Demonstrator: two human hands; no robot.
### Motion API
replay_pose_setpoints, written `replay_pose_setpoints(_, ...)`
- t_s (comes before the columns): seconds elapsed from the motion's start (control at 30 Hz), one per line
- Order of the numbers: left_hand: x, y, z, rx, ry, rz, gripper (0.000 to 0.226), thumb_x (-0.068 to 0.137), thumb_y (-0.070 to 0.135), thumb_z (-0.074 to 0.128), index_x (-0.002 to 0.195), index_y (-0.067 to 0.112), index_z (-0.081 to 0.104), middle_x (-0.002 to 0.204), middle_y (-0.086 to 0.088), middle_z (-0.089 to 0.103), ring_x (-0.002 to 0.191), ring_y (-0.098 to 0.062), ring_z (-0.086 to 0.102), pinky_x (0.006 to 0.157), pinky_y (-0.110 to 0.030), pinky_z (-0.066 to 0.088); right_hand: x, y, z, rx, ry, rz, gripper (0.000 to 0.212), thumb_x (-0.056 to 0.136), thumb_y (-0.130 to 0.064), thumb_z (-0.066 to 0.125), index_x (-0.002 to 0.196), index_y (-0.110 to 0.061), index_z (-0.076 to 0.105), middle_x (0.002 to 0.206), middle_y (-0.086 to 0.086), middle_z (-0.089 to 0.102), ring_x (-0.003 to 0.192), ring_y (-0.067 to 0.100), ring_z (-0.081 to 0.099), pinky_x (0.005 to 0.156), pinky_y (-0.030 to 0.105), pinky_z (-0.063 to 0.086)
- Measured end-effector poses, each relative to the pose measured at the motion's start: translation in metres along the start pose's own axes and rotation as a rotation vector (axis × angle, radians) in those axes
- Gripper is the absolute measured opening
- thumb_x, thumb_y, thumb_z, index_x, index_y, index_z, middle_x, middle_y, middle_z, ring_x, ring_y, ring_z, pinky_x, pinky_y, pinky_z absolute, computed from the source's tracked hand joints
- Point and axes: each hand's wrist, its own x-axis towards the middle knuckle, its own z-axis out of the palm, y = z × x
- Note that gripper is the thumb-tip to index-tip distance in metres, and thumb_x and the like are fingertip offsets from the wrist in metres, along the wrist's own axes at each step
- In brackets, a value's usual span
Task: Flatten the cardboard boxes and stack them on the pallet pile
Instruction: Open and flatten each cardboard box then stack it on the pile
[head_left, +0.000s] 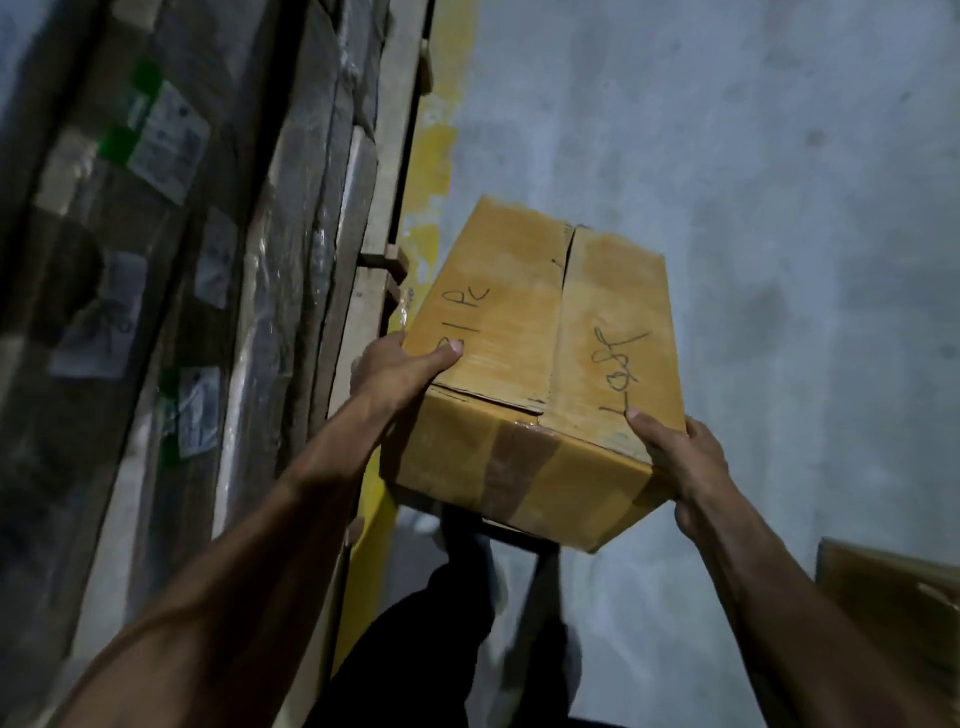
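A brown cardboard box (540, 332) with black handwriting on its closed top flaps and brown tape on its near side is held up above the floor. My left hand (397, 371) grips its near left corner, thumb lying on the top flap. My right hand (680, 457) grips the near right corner, thumb on top and fingers down the side. The box still has its full shape. To the left stands the pile of flattened cardboard (171, 291) with white and green labels, resting on a wooden pallet (382, 260) whose edge shows beside the box.
Grey concrete floor (753, 208) fills the right half, with a worn yellow line (434, 171) along the pallet. Another cardboard piece (888, 597) sits at the lower right edge. My dark trouser legs (457, 623) are below the box.
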Motion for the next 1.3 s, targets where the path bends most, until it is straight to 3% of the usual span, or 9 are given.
replay_pose_setpoints(0.13, -0.052, -0.048, 0.016, 0.003, -0.006, -0.011, 0.063, 0.043, 0.081, 0.077, 0.083, 0.034, 0.061, 0.112, -0.001, 0.071, 0.107, -0.03, 0.064, 0.097, -0.048, 0.052, -0.033, 0.06, -0.022, 0.041, 0.027, -0.021, 0.07, 0.076, -0.04, 0.084, 0.135, -0.015, 0.055, 0.121, 0.005, 0.064, 0.103, 0.025, 0.06, 0.08, 0.038, 0.047)
replay_pose_setpoints(0.27, -0.107, -0.096, 0.028, -0.01, 0.002, 0.015, 0.054, 0.046, 0.079, 0.077, 0.081, 0.04, 0.063, 0.11, 0.001, 0.071, 0.106, -0.028, 0.065, 0.097, -0.049, 0.052, -0.072, 0.122, -0.043, 0.046, 0.036, -0.011, 0.069, 0.073, -0.041, 0.087, 0.131, -0.018, 0.058, 0.118, 0.003, 0.066, 0.101, 0.023, 0.063, 0.088, 0.041, 0.052)
replay_pose_setpoints(0.43, -0.158, -0.173, 0.033, -0.04, -0.004, -0.003, 0.063, 0.046, 0.082, 0.078, 0.094, 0.042, 0.07, 0.106, 0.006, 0.074, 0.102, -0.024, 0.068, 0.095, -0.049, 0.053, -0.11, 0.19, -0.049, 0.086, 0.043, -0.009, 0.052, 0.078, -0.031, 0.086, 0.121, -0.025, 0.058, 0.105, -0.002, 0.065, 0.089, 0.016, 0.061, 0.082, 0.036, 0.048)
replay_pose_setpoints(0.53, -0.176, -0.214, 0.037, -0.054, 0.008, -0.001, 0.068, 0.056, 0.072, 0.079, 0.11, 0.032, 0.069, 0.107, 0.005, 0.073, 0.102, -0.021, 0.068, 0.096, -0.048, 0.053, -0.118, 0.233, -0.039, 0.064, 0.084, -0.015, 0.061, 0.075, -0.033, 0.087, 0.128, -0.024, 0.057, 0.113, 0.0, 0.065, 0.1, 0.024, 0.062, 0.083, 0.036, 0.05)
replay_pose_setpoints(0.77, -0.192, -0.309, 0.049, -0.062, 0.02, 0.097, 0.034, 0.084, 0.048, 0.072, 0.113, 0.033, 0.062, 0.114, 0.002, 0.068, 0.108, -0.018, 0.063, 0.1, -0.038, 0.049, -0.114, 0.323, -0.007, 0.035, 0.196, -0.069, 0.096, 0.046, -0.062, 0.076, 0.136, -0.034, 0.053, 0.123, -0.004, 0.065, 0.111, 0.025, 0.063, 0.097, 0.049, 0.054)
replay_pose_setpoints(0.97, -0.189, -0.372, 0.069, -0.085, 0.076, 0.149, 0.041, 0.087, 0.043, 0.069, 0.124, 0.03, 0.059, 0.111, 0.008, 0.067, 0.105, -0.014, 0.062, 0.098, -0.036, 0.049, -0.104, 0.388, 0.006, 0.04, 0.221, -0.131, 0.09, 0.057, -0.063, 0.076, 0.138, -0.033, 0.051, 0.125, -0.004, 0.065, 0.114, 0.023, 0.062, 0.102, 0.048, 0.051)
replay_pose_setpoints(1.13, -0.186, -0.413, 0.083, -0.036, 0.167, 0.179, 0.039, 0.093, 0.039, 0.064, 0.128, 0.024, 0.059, 0.113, 0.007, 0.067, 0.106, -0.016, 0.061, 0.092, -0.03, 0.047, -0.091, 0.434, 0.02, 0.021, 0.24, -0.175, 0.063, 0.085, -0.036, 0.078, 0.14, -0.022, 0.052, 0.124, 0.001, 0.065, 0.114, 0.024, 0.062, 0.096, 0.036, 0.05)
replay_pose_setpoints(1.2, -0.187, -0.426, 0.09, 0.005, 0.232, 0.198, 0.041, 0.094, 0.041, 0.061, 0.13, 0.021, 0.059, 0.115, 0.004, 0.068, 0.107, -0.018, 0.061, 0.094, -0.033, 0.048, -0.088, 0.45, 0.026, 0.015, 0.274, -0.189, 0.063, 0.085, -0.041, 0.076, 0.141, -0.024, 0.051, 0.123, -0.001, 0.065, 0.114, 0.023, 0.061, 0.1, 0.04, 0.05)
replay_pose_setpoints(1.3, -0.19, -0.434, 0.102, 0.084, 0.343, 0.241, 0.046, 0.096, 0.044, 0.058, 0.133, 0.016, 0.056, 0.119, -0.005, 0.067, 0.108, -0.025, 0.061, 0.091, -0.033, 0.048, -0.088, 0.464, 0.03, 0.019, 0.341, -0.219, 0.06, 0.088, -0.046, 0.072, 0.141, -0.026, 0.05, 0.116, -0.007, 0.061, 0.107, 0.017, 0.056, 0.097, 0.033, 0.046)
